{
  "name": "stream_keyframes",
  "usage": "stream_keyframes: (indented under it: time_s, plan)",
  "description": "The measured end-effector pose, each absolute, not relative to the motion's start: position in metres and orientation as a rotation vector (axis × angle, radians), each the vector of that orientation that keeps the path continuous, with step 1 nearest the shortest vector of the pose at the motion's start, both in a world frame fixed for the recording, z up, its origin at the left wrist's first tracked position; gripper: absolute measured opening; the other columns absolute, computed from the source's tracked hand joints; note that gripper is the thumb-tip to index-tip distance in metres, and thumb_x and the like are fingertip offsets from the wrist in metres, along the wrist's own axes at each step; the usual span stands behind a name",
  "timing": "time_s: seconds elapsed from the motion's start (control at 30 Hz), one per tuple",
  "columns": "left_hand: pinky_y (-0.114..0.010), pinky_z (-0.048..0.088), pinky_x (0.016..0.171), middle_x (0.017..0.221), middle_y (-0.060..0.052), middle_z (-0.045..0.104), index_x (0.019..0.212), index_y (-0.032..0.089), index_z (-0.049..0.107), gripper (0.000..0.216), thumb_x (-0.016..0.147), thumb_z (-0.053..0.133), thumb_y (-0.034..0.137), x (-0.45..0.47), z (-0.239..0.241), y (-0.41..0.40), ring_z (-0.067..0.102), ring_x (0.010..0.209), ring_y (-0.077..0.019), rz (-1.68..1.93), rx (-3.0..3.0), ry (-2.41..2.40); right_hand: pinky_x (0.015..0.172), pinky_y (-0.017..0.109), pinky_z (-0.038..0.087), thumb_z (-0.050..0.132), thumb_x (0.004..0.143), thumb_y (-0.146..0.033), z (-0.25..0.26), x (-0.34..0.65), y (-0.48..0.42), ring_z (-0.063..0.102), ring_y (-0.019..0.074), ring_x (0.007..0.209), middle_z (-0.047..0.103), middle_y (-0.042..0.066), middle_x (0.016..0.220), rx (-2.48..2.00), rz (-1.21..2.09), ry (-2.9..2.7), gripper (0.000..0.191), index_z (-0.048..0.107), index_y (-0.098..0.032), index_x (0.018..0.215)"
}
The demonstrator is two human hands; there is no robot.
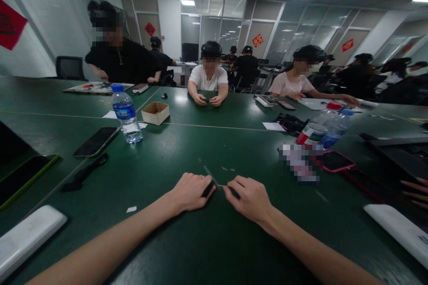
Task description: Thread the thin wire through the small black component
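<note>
Over the green table (160,240), my left hand (192,190) is closed round a small black object (207,188) whose kind I cannot make out. A thin, see-through strip (210,173) slants up and away from it. My right hand (249,197) is closed in a pinch on a thin pale piece (221,185), its tip reaching towards the strip. Whether the two pieces touch is too small to tell. Just beyond my hands lie tiny clear scraps (228,169).
At left stand a water bottle (126,118) and a small cardboard box (156,113), near a phone (96,141) and black strap (85,173). Two bottles (314,127) and a pink-edged phone (336,161) are at right. White devices (33,236) flank my forearms. Other people sit or stand opposite.
</note>
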State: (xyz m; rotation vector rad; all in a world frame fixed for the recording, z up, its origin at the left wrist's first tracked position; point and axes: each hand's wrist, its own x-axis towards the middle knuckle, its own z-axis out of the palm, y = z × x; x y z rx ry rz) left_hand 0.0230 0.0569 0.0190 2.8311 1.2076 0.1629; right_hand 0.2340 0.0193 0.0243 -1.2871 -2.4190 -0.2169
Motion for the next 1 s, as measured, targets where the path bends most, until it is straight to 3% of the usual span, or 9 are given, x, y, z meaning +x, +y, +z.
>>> stream_keyframes:
  time_s: [0.4,1.0]
  plan:
    - [-0.034,0.049,0.062,0.082,-0.008,0.067,0.092,0.018,0.053,0.03,0.094,0.033,0.04,0.022,0.0155,0.0579,0.066,0.07,-0.0249,0.164,2.862,1.168,0.058,0.022,0.034,0.043,0.095,-0.031,0.0217,0.2331,0.019,0.052,0.0088,0.065,0.064,0.004,0.083,-1.298,-0.24,-2.47,0.029,0.069,-0.018,0.091]
    - [-0.03,0.046,0.062,0.083,-0.007,0.066,0.09,0.019,0.05,0.032,0.096,0.029,0.042,0.0199,0.0207,0.054,0.065,0.071,-0.0221,0.205,2.876,1.07,0.059,0.021,0.036,0.049,0.091,-0.028,0.0226,0.2374,0.0183,0.056,0.0086,0.063,0.068,0.003,0.079,-1.12,-0.253,-2.393,0.024,0.07,-0.017,0.085]
